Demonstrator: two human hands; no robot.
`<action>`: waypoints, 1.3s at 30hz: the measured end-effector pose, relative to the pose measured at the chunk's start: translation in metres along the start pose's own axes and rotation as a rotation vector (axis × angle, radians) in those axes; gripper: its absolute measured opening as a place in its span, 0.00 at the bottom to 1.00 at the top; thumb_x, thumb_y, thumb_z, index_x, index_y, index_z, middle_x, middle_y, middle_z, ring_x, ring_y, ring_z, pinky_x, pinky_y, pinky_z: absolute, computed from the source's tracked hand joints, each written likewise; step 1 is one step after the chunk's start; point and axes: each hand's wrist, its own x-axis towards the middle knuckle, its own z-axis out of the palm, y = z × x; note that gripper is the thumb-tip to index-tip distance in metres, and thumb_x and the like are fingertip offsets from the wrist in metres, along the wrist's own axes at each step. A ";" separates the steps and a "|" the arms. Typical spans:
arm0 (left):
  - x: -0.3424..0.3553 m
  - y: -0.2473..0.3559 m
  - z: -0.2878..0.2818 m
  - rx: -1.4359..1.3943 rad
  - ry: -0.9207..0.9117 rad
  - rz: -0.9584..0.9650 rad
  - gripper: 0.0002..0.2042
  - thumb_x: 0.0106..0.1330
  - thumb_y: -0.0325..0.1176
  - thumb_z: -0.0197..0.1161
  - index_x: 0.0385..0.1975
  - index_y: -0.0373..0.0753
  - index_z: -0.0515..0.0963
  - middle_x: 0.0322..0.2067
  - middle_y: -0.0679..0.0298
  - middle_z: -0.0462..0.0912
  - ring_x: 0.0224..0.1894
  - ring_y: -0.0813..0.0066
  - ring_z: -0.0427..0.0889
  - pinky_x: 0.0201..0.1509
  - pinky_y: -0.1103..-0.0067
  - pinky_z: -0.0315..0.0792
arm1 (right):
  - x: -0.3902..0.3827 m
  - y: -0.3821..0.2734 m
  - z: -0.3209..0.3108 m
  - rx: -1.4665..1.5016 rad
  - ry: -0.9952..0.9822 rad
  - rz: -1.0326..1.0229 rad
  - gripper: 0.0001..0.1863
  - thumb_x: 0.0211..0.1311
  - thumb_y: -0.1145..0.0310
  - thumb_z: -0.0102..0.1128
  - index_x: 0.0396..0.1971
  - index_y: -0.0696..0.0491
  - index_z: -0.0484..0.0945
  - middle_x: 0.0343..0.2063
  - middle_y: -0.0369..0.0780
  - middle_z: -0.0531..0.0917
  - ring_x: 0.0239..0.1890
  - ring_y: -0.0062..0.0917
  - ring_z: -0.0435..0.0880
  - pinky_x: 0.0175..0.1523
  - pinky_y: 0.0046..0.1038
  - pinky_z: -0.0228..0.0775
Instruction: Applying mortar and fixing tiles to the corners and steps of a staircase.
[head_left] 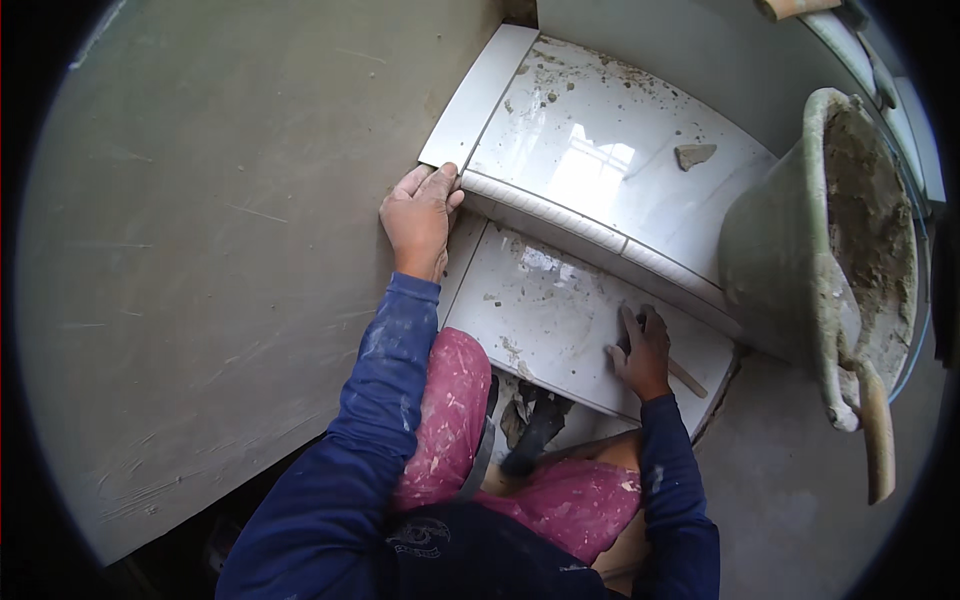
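Observation:
A narrow white tile strip [482, 95] lies along the left side of the upper step, against the grey wall. My left hand [420, 215] pinches its near end, thumb on top and fingers curled by the edge. Below, my right hand [642, 355] rests on the white tile of the lower step [540, 310], fingers spread and pointing away from me. A short wooden stick or handle [688, 378] juts out beside its wrist; whether it runs under the palm is hidden. Wide glossy tile [640, 150] covers the upper step, with a ribbed white nosing [550, 213] at its front.
A mortar-crusted bucket [770, 235] stands at the right, a wooden tool handle [878, 440] hanging over its rim. Mortar crumbs and a broken piece [694, 155] litter the upper tile. A plastered grey wall [220, 260] rises at the left. My knees in pink trousers are close to the lower step.

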 end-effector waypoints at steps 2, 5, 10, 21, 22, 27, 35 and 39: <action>0.001 -0.003 -0.002 -0.009 -0.019 0.049 0.09 0.64 0.27 0.65 0.38 0.29 0.79 0.32 0.63 0.83 0.32 0.81 0.83 0.32 0.88 0.78 | 0.002 0.018 0.011 -0.010 -0.119 -0.025 0.39 0.38 0.65 0.74 0.57 0.50 0.72 0.59 0.53 0.65 0.59 0.47 0.66 0.60 0.45 0.64; 0.002 -0.003 -0.012 -0.004 -0.038 0.136 0.08 0.64 0.28 0.65 0.37 0.29 0.80 0.31 0.63 0.83 0.31 0.81 0.83 0.32 0.88 0.78 | 0.015 0.013 0.001 0.015 -0.197 -0.076 0.39 0.35 0.64 0.75 0.55 0.52 0.74 0.57 0.53 0.66 0.58 0.47 0.66 0.60 0.41 0.66; 0.002 -0.007 -0.011 -0.032 -0.087 0.178 0.08 0.65 0.29 0.64 0.36 0.30 0.80 0.30 0.63 0.83 0.32 0.80 0.83 0.32 0.89 0.79 | 0.017 0.012 -0.002 -0.048 -0.265 -0.119 0.40 0.34 0.63 0.76 0.55 0.52 0.74 0.53 0.52 0.67 0.55 0.46 0.67 0.58 0.38 0.68; -0.007 0.019 0.005 -0.209 -0.141 0.190 0.12 0.64 0.30 0.65 0.41 0.28 0.76 0.37 0.56 0.82 0.35 0.72 0.85 0.35 0.84 0.81 | 0.017 0.028 -0.006 -0.125 -0.240 -0.177 0.41 0.38 0.55 0.75 0.58 0.48 0.72 0.54 0.52 0.66 0.57 0.45 0.67 0.55 0.41 0.70; -0.007 0.023 0.008 -0.354 -0.171 0.086 0.12 0.65 0.28 0.63 0.43 0.27 0.74 0.38 0.53 0.81 0.37 0.70 0.85 0.37 0.82 0.82 | 0.016 0.026 -0.008 -0.128 -0.221 -0.165 0.41 0.38 0.55 0.75 0.58 0.48 0.72 0.54 0.52 0.66 0.57 0.45 0.67 0.55 0.41 0.70; -0.005 0.021 -0.005 -0.538 -0.276 0.016 0.12 0.67 0.24 0.57 0.46 0.25 0.69 0.42 0.49 0.78 0.43 0.64 0.83 0.42 0.79 0.83 | 0.018 0.026 -0.001 -0.160 -0.267 -0.173 0.41 0.42 0.52 0.71 0.61 0.46 0.70 0.54 0.53 0.68 0.60 0.47 0.66 0.58 0.43 0.69; -0.095 -0.020 -0.026 -0.373 -0.490 -0.051 0.17 0.69 0.25 0.56 0.55 0.30 0.66 0.47 0.57 0.77 0.44 0.70 0.83 0.44 0.82 0.82 | 0.014 0.035 -0.001 -0.126 -0.318 -0.178 0.44 0.40 0.50 0.73 0.62 0.47 0.68 0.53 0.54 0.69 0.60 0.49 0.65 0.59 0.43 0.68; -0.105 -0.032 -0.012 -0.347 -0.558 -0.100 0.16 0.70 0.26 0.55 0.55 0.29 0.65 0.48 0.55 0.76 0.46 0.67 0.83 0.44 0.82 0.82 | 0.019 0.030 -0.004 -0.142 -0.344 -0.139 0.45 0.40 0.50 0.73 0.63 0.46 0.67 0.56 0.55 0.66 0.62 0.50 0.64 0.61 0.43 0.66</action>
